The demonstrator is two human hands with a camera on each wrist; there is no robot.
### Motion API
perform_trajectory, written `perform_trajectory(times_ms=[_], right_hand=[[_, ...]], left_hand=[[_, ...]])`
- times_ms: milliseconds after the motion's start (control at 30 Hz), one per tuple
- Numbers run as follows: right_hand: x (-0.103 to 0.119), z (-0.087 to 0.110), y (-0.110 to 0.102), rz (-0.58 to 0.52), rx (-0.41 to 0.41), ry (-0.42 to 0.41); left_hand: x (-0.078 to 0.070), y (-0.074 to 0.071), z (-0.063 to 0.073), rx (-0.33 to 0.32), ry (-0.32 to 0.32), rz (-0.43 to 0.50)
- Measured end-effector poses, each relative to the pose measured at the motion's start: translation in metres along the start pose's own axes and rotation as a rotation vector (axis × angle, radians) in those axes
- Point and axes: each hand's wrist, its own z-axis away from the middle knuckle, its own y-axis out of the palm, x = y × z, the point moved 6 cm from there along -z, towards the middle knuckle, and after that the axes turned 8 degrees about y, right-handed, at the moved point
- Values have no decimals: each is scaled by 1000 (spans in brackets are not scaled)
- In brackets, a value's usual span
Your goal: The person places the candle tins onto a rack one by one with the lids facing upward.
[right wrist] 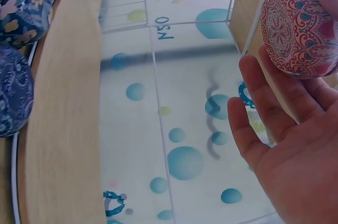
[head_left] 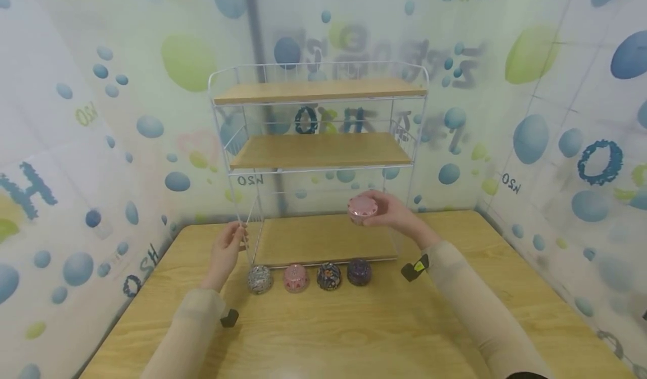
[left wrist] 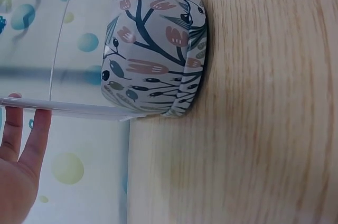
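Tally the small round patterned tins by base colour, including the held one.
White round floral tin: 1
Pink-red round patterned tins: 2 (one in the right hand, one on the wooden tabletop)
Dark round patterned tins: 2 (one floral, one purplish-blue)
Total: 5

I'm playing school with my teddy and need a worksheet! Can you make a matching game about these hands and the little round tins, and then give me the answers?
Column one:
1. Right hand
2. White flowery tin
3. Left hand
4. Dark purple tin

Column two:
A. At the right end of the row of four
B. Touching the left side of the rack
C. Holding up a pink tin
D. At the left end of the row of four

Right pairs: 1-C, 2-D, 3-B, 4-A
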Motion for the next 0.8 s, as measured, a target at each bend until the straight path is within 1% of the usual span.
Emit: perform_trajectory(times_ms=[267, 467, 533, 800], right_hand=[[10, -8, 0, 31, -12, -15], [16, -13, 2, 16, 7, -22], [19, -14, 2, 28, 7, -22], [37, -16, -1, -5, 22, -75]], left_hand=[[3, 0, 0, -9, -22, 0], [2, 0, 0, 1, -20, 19], [2, 0, 1, 6, -21, 18], [5, 1, -1, -6, -32, 19]])
